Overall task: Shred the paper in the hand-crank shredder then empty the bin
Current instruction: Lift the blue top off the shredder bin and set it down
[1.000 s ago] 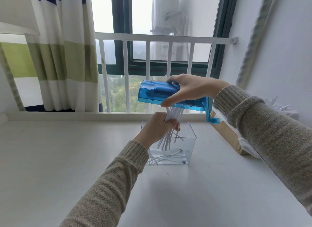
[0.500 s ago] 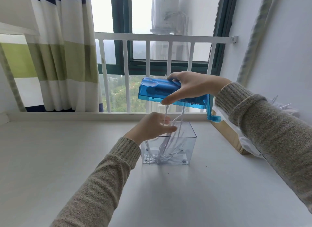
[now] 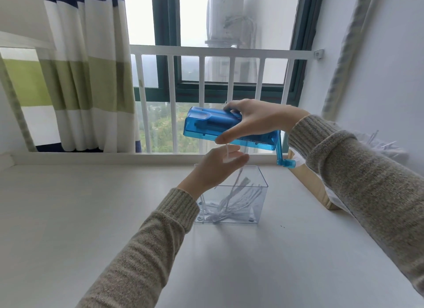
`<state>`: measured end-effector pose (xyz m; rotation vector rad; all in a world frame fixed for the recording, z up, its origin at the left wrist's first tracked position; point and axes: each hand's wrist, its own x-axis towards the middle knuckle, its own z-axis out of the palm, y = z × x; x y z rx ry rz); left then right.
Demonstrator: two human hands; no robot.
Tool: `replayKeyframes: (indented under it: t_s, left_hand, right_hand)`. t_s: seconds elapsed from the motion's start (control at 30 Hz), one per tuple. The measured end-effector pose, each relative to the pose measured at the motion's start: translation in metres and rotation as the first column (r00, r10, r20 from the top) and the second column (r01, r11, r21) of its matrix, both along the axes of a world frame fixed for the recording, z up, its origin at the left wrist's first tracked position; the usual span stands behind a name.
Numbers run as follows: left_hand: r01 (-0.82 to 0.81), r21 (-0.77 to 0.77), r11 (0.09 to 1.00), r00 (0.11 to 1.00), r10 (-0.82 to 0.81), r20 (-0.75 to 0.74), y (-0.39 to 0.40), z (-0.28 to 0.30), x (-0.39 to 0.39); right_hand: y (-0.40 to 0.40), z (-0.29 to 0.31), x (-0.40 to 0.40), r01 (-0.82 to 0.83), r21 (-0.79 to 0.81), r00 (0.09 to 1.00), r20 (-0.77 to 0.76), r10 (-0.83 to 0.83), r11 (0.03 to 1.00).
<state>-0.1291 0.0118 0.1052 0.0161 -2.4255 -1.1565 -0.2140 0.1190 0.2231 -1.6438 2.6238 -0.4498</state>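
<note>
Fingers (image 3: 229, 137) of the right hand (image 3: 259, 122) are wrapped over the blue shredder head (image 3: 213, 124), thumb along its near lower edge, holding it lifted in the air and tilted above the clear bin (image 3: 259, 204). Much of the head's top and right half is hidden under that hand, and the lettering on its side is too small to read. Its crank handle (image 3: 283, 157) hangs down at the right end. The left hand (image 3: 218, 168) sits just under the head with fingers loosely bent toward a thin paper strip (image 3: 227, 150) dangling from the underside; whether it actually pinches the strip cannot be told. The bin stands on the white table (image 3: 91, 216), its near left corner covered by the left wrist, with paper shreds (image 3: 231, 204) piled inside. At the right, a cardboard box (image 3: 309, 184) with white contents is mostly hidden behind the right sleeve (image 3: 367, 181). Behind stand the window railing (image 3: 206, 52) and a striped curtain (image 3: 87, 78).
</note>
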Motion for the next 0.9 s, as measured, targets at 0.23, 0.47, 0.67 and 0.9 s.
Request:
replayKeyframes:
  t_s: [0.23,0.47,0.67,0.9]
  left_hand:
    - [0.011,0.045,0.999,0.997,-0.007,-0.082,0.006,0.002,-0.01]
    - [-0.044,0.052,0.998,0.999,0.046,-0.03,0.006,-0.001,-0.01]
    - [-0.062,-0.016,0.998,0.997,0.061,-0.039,0.005,0.001,-0.006]
    - [-0.097,-0.1,0.99,0.995,0.093,-0.044,-0.002,-0.002,-0.003]
  right_hand:
    - [-0.002,-0.001,0.002,-0.012,-0.001,1.0,0.006,0.012,1.0]
    - [-0.002,-0.001,0.0,-0.008,0.004,1.0,0.016,0.008,1.0]
    - [-0.001,-0.001,-0.001,-0.008,0.001,1.0,0.007,0.008,1.0]
    - [0.003,0.004,-0.011,0.015,-0.034,1.0,0.018,-0.015,0.999]
